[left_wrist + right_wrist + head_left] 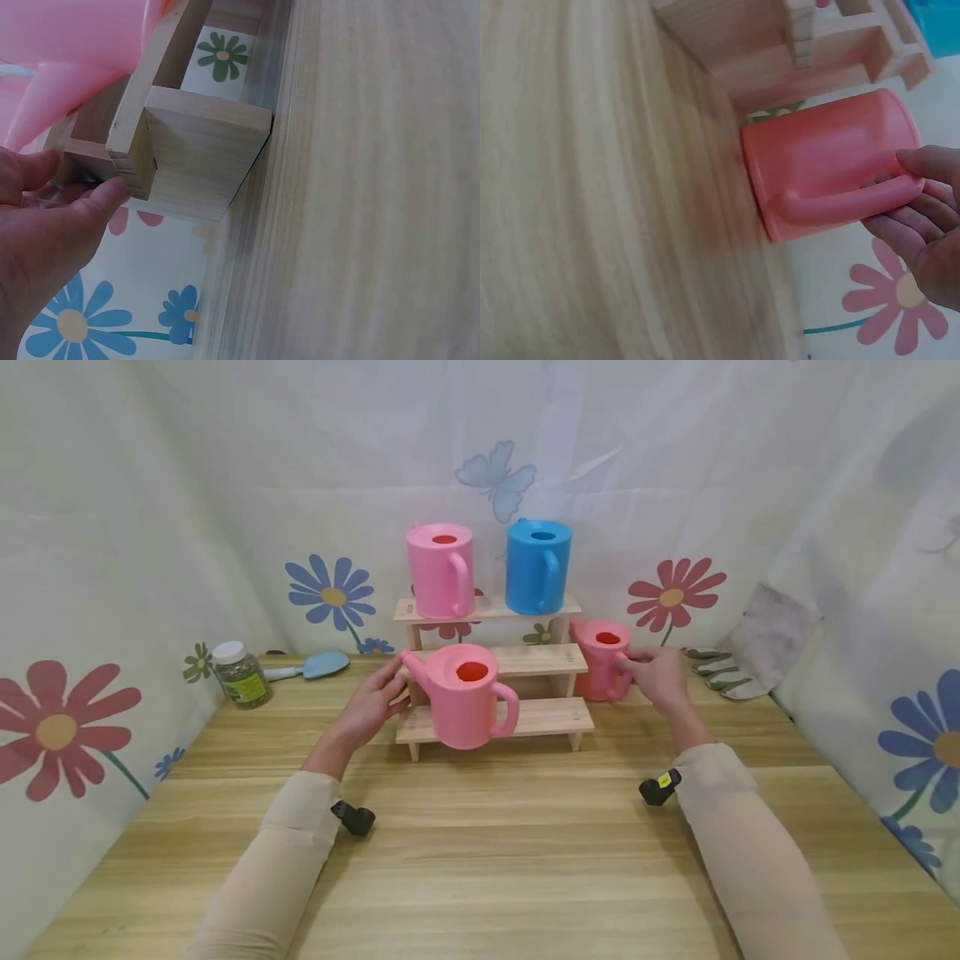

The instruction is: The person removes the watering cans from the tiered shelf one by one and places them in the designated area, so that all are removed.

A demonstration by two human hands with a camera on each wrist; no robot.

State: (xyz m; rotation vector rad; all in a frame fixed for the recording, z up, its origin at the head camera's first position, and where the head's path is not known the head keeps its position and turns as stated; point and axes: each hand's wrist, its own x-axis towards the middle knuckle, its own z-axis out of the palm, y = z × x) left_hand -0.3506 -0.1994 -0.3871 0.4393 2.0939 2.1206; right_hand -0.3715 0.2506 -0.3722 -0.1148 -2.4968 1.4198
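Head view: a three-step wooden shelf (551, 717) stands at the middle of the frame on a wooden table (480, 860). A pink watering can (465, 696) sits on the lowest step, with another pink watering can (442, 569) and a blue watering can (537, 566) side by side on the top step. The left hand (372, 702) lies at the shelf's left end, just beside the front can's spout, fingers fairly straight. To the right of the shelf, on the table, stands a coral watering can (602, 658), and the right hand (658, 677) has its fingers at that can's handle. A jar of pellets (240, 674) and a blue trowel (313, 667) lie at the left, grey gloves (720, 672) at the right.

Left wrist view: the fingers (90, 199) touch the shelf's end post at lower left, relaxed and holding nothing; pink plastic fills the upper left.

Right wrist view: the fingers (911, 217) curl round the coral can's handle at right centre, thumb on top; the can's base still rests on the table.

Judged from this, the step in hand is taking hold of the coral can while the left hand steadies the shelf. The next move calls for a firm grip on the handle and a lift clear of the shelf's side before carrying it to a free step.
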